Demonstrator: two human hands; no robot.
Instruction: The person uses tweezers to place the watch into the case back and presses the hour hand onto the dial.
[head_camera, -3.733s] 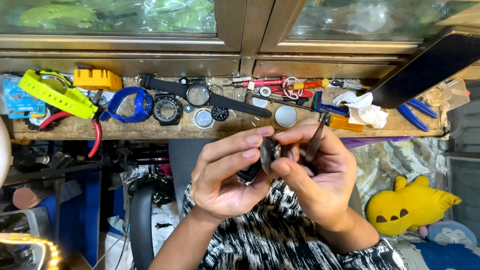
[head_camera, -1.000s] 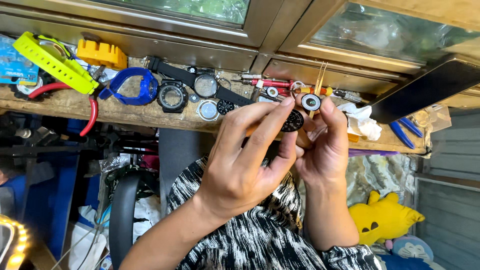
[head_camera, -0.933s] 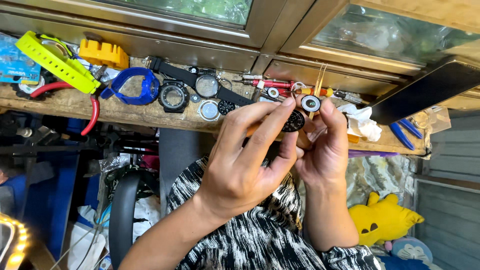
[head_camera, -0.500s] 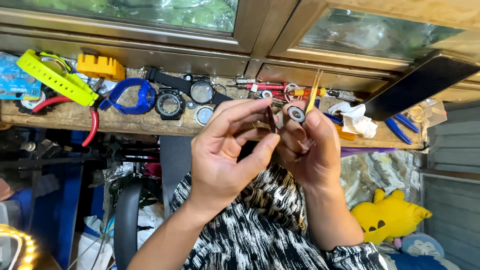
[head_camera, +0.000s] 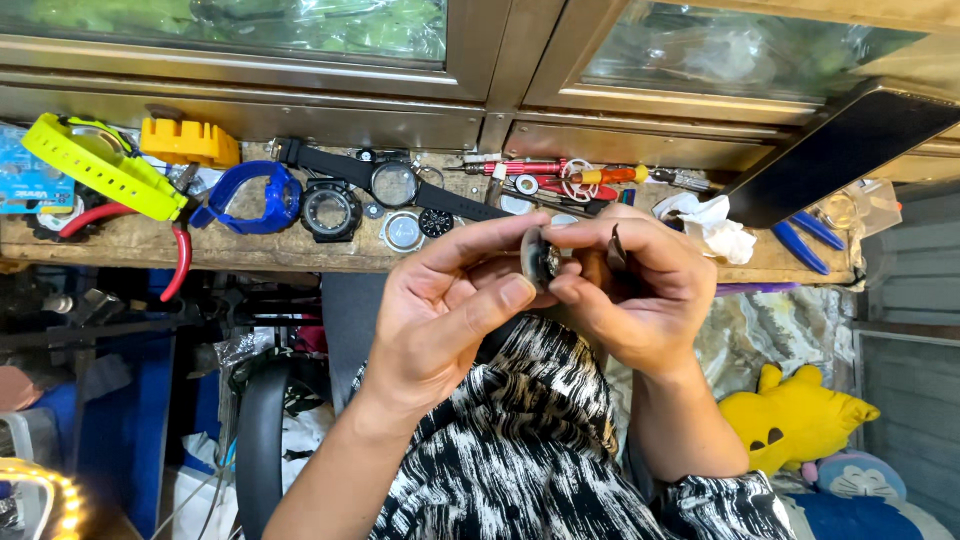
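Note:
Both hands meet over my lap in front of a narrow wooden bench (head_camera: 250, 255). My left hand (head_camera: 450, 300) pinches a small round watch case (head_camera: 540, 258) between thumb and fingertips, edge-on to the camera. My right hand (head_camera: 630, 290) closes around the other side of the same watch case and also holds a thin dark tool (head_camera: 614, 248) between its fingers. Much of the case is hidden by my fingers.
On the bench lie a yellow-green watch strap (head_camera: 95, 165), a yellow block (head_camera: 190, 142), a blue watch strap (head_camera: 250, 195), a black watch (head_camera: 395, 185), loose round cases (head_camera: 330, 210), red and orange tools (head_camera: 570, 178), crumpled tissue (head_camera: 710, 225) and a dark phone (head_camera: 840, 150). A yellow plush toy (head_camera: 800, 420) lies at lower right.
My hands came down from the raised position near the bench back toward my chest. The round part earlier held up in my right fingertips is no longer shown apart; both hands now close on the case.

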